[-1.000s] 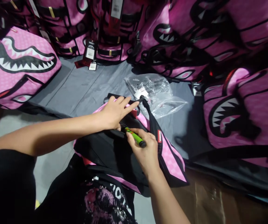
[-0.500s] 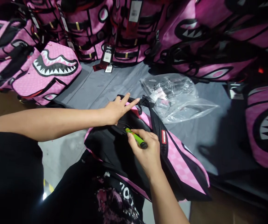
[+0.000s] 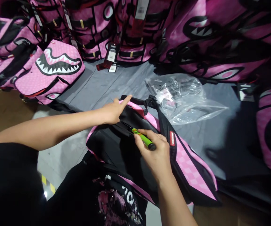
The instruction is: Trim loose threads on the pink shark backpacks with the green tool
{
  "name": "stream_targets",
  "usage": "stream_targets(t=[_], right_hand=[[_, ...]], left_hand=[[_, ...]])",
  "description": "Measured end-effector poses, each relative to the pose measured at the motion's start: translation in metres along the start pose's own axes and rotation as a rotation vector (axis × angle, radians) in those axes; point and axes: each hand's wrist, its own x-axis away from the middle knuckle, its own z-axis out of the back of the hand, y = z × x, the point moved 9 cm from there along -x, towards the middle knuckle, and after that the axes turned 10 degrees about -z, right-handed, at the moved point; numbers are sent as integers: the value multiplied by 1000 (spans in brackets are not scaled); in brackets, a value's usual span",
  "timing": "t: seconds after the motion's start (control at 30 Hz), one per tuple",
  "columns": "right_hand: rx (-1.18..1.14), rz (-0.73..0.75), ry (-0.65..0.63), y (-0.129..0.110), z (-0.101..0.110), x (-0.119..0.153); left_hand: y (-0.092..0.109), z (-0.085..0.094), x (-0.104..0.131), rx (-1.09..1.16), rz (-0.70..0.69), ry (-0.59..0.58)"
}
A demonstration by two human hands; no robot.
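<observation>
The right forearm rises from the near edge, angled left, its hand (image 3: 155, 149) closed round a green marker (image 3: 143, 138), with the marker's tip end at the upper part of the black-and-pink bag (image 3: 107, 147) lying near, in the middle. Slightly farther and left, the other forearm crosses from the left, its hand (image 3: 114, 112) on the bag's far edge with the index finger stretched out; whether it pinches the fabric I cannot tell. Beyond lie a clear plastic bag (image 3: 184, 99) on grey cloth (image 3: 78, 94) and, farthest, stacked pink bags (image 3: 97, 18).

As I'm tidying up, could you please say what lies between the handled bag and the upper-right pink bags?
Head view: a clear plastic bag lies on grey cloth between the handled bag and the pink bags.
</observation>
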Motion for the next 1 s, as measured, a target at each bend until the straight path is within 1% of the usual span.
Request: stream_targets(t=[0.03,0.1,0.2,0.3,0.47,0.63,0.73,0.83,0.93,1.0], right_hand=[[-13,-3,-20,-1,-3,-2],[-63,-1,-71,-5,-10,-7],[-121,-1,-171,-8,-27,-13],[-96,-12,-190,-6,-36,-19],[-29,28,-148,-9,-41,-23],[-2,-6,-149,-9,-43,-24],[-9,-18,-185,-11,-43,-25],[33,-43,-157,-9,-38,-26],[5,-72,-184,-8,-39,-25],[19,-73,-170,-9,-39,-24]], left_hand=[[1,-2,-2,8,-8,-41],[2,-3,-8,-7,-28,-75],[1,-3,-16,-37,-53,-19],[3,-4,-20,-28,-107,45],[3,-6,-22,8,-128,58],[4,-5,-25,31,-165,51],[3,-5,-25,37,-165,13],[3,-2,-23,35,-170,-21],[4,0,-23,36,-176,-30],[4,-1,-23,40,-167,-48]])
